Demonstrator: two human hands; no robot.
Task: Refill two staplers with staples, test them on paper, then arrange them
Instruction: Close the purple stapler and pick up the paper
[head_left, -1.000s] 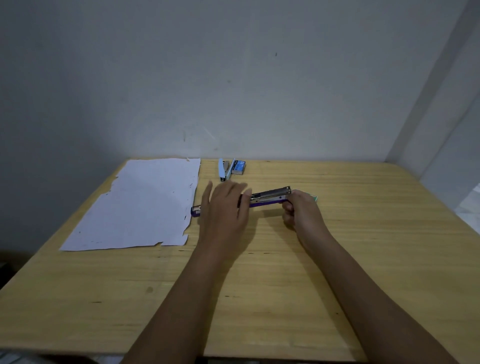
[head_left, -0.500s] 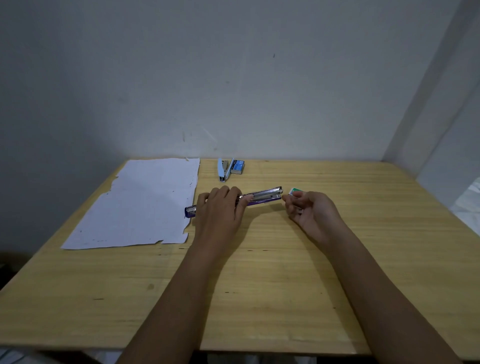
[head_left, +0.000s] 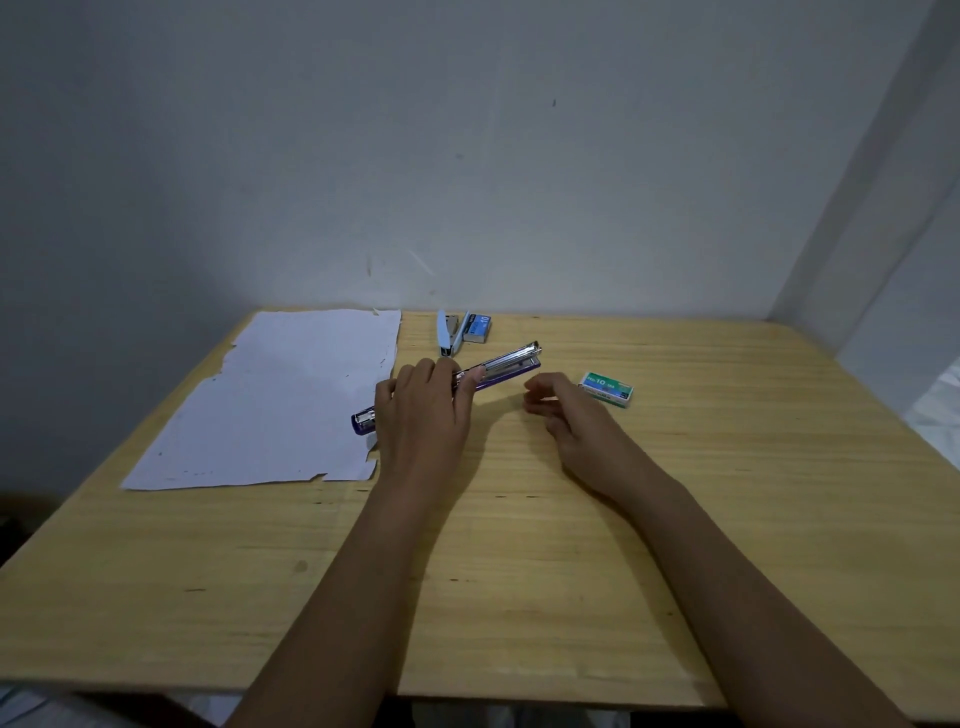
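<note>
A purple stapler lies folded open and flat, its metal staple channel facing up, slanting from the paper's right edge toward the back right. My left hand rests over its middle and holds it. My right hand hovers just right of the stapler's far end, fingers loosely curled, holding nothing. A green staple box lies on the table just right of that hand. A light blue stapler stands open near the back wall, with a blue staple box beside it. White paper with torn edges lies at the left.
The wooden table meets a grey wall at the back and a corner wall at the right. Its front edge runs under my forearms. Small dark marks dot the wood near the front left.
My right hand let go of the purple stapler's far end and drew back to the right, uncovering the green staple box. My left hand turned the stapler into a steeper slant.
</note>
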